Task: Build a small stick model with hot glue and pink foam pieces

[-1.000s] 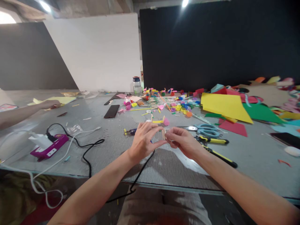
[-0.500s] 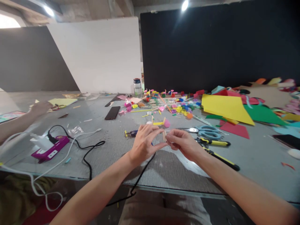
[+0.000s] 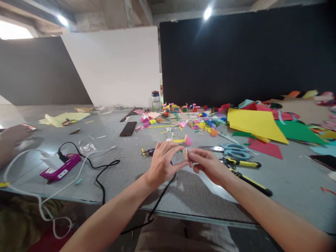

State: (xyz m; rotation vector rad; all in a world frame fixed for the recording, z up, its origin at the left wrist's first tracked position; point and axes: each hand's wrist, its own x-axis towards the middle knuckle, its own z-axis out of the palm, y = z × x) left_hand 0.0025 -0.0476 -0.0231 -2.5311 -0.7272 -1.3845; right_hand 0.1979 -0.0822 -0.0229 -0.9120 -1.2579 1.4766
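Note:
Both my hands meet above the grey table (image 3: 199,196), just in front of me. My left hand (image 3: 162,163) and my right hand (image 3: 207,164) each pinch the same small bundle of short wooden sticks (image 3: 185,154), held upright between their fingertips. A black cable (image 3: 157,199) runs under my left wrist and off the table's near edge. A little yellow-and-pink stick model (image 3: 181,140) lies just beyond my fingers.
Blue scissors (image 3: 232,150) and a yellow-black utility knife (image 3: 243,163) lie right of my hands. Coloured caps and sticks (image 3: 194,119), a yellow paper sheet (image 3: 256,122), a dark phone (image 3: 128,128), a purple device with cables (image 3: 60,168). Another person's hand (image 3: 13,136) rests at far left.
My hands keep their pinch on the sticks and have hardly shifted. The other person's hand at the left has drawn back toward the table's left edge. The view has tilted slightly.

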